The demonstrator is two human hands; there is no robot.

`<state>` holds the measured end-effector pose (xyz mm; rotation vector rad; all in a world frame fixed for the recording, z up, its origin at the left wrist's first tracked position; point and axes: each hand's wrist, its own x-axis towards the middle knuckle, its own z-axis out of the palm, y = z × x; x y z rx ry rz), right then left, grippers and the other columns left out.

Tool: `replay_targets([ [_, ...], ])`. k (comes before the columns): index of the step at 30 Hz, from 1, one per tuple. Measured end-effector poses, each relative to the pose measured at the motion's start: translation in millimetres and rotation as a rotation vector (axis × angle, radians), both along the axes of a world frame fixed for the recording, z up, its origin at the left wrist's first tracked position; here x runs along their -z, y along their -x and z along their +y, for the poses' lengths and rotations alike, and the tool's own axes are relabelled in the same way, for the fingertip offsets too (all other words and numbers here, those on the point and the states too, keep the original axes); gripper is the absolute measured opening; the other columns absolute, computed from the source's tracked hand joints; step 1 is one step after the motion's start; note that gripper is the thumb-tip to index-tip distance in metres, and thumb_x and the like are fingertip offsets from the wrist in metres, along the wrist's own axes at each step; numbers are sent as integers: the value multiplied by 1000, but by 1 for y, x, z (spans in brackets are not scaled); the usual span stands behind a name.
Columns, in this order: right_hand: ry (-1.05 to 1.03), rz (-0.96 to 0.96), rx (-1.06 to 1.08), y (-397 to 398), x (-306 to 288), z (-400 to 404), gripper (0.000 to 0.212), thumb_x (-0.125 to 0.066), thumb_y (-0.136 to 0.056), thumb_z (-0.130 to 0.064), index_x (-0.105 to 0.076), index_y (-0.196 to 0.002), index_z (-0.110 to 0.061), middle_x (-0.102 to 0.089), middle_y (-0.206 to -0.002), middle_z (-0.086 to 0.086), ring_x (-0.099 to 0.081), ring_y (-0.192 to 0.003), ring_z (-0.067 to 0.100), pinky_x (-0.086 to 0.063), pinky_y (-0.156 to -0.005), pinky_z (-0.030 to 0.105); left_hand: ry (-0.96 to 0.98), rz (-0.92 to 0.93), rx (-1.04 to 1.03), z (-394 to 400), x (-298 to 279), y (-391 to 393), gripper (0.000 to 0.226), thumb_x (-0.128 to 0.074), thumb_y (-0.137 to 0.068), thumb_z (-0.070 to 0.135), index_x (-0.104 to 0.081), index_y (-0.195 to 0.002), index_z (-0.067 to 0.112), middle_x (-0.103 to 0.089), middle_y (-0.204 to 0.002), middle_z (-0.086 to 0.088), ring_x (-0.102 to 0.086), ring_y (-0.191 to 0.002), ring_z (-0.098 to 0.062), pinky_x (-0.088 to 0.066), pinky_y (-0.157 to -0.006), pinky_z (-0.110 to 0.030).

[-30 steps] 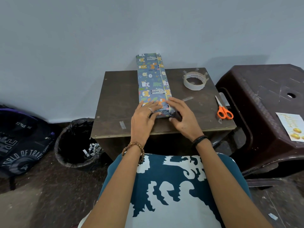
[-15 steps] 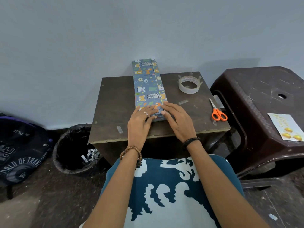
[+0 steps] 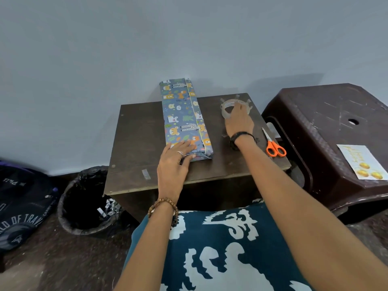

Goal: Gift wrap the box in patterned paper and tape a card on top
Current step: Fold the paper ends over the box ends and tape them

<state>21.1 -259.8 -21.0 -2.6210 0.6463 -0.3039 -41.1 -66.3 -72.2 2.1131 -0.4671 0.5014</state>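
Observation:
A long box wrapped in blue animal-patterned paper [image 3: 182, 116] lies lengthwise on the small brown table [image 3: 136, 139], its far end against the wall. My left hand [image 3: 176, 162] presses flat on the box's near end, fingers spread over the folded paper. My right hand [image 3: 238, 119] reaches over the clear tape roll [image 3: 225, 109] at the table's back right, fingertips on the roll; whether it grips the roll is unclear. The card [image 3: 363, 162], white with gold lettering and gold balls, lies on the dark brown plastic stool [image 3: 327, 122] at the right.
Orange-handled scissors [image 3: 274, 147] lie at the table's right edge. Small tape strips [image 3: 146, 174] are stuck on the tabletop. A black-lined bin [image 3: 84, 198] stands on the floor at the left, beside a dark backpack [image 3: 19, 206]. A blue-and-white patterned cushion [image 3: 220, 248] covers my lap.
My right hand left the box's near end and moved right and back to the tape roll. My left hand stayed on the box's near end.

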Motion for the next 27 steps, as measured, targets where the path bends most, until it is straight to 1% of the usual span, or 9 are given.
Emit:
replay_targets([
  [2, 37, 66, -10, -5, -2, -2, 32, -41, -95, -8, -52, -124, -6, -56, -124, 14, -56, -109, 32, -46, -82, 37, -9, 0, -2, 0, 0, -1, 29, -69, -81, 7, -70, -107, 18, -66, -115, 3, -42, -114, 11, -19, -110, -17],
  [4, 61, 49, -16, -3, -1, -1, 29, -40, -94, -4, -60, -115, -8, -61, -115, 13, -58, -105, 31, -46, -80, 35, -23, -7, 2, 0, 0, 0, 30, -69, -81, 6, -69, -108, 18, -66, -116, 2, -42, -113, 11, -18, -110, -15],
  [7, 63, -4, -9, 12, 2, -1, 28, -41, -94, -4, -61, -112, -9, -61, -115, 12, -59, -104, 30, -46, -78, 34, -25, -1, -3, 0, -2, 0, 29, -69, -81, 7, -69, -108, 18, -66, -116, 2, -45, -112, 8, -17, -110, -13],
  [13, 139, -43, 5, 64, 17, -2, 24, -46, -91, -3, -63, -106, -12, -58, -115, 9, -48, -108, 27, -44, -85, 38, -15, 9, -7, -2, -4, 3, 29, -68, -82, 7, -69, -108, 18, -66, -117, 2, -48, -113, 3, -21, -111, -23],
  [15, 181, -52, 41, 73, 19, -1, 25, -46, -91, -3, -62, -107, -12, -58, -113, 10, -46, -109, 27, -41, -86, 37, -7, 7, -10, -2, -5, 3, 28, -68, -82, 7, -69, -108, 17, -66, -116, 1, -48, -113, 2, -21, -111, -24],
  [18, 190, -137, 40, 77, 21, 7, 29, -46, -90, -2, -58, -114, -12, -55, -117, 10, -44, -110, 26, -36, -87, 33, -8, 7, -8, -2, -4, 4, 28, -68, -82, 7, -69, -108, 17, -66, -117, 1, -49, -115, 0, -21, -112, -24],
  [22, 148, -236, -51, 67, 27, 27, 26, -53, -90, -20, -55, -113, -8, -53, -119, 12, -45, -113, 28, -36, -92, 37, -18, 9, -10, -3, -3, 3, 28, -67, -83, 8, -69, -108, 18, -66, -117, 3, -48, -116, 1, -18, -112, -20],
  [25, 198, -192, -58, 54, 35, 32, 35, -55, -90, -31, -52, -116, -8, -53, -120, 13, -46, -115, 29, -36, -98, 39, -9, 20, -15, -4, -2, 3, 27, -67, -83, 8, -69, -108, 19, -65, -118, 4, -47, -116, 2, -13, -112, -13],
  [27, 237, -193, -54, 48, 37, 30, 34, -52, -92, -31, -52, -117, -8, -53, -120, 13, -46, -114, 29, -36, -99, 39, -1, 25, -20, -4, -2, 3, 27, -66, -83, 8, -69, -108, 19, -65, -118, 5, -46, -116, 4, -12, -111, -11],
])
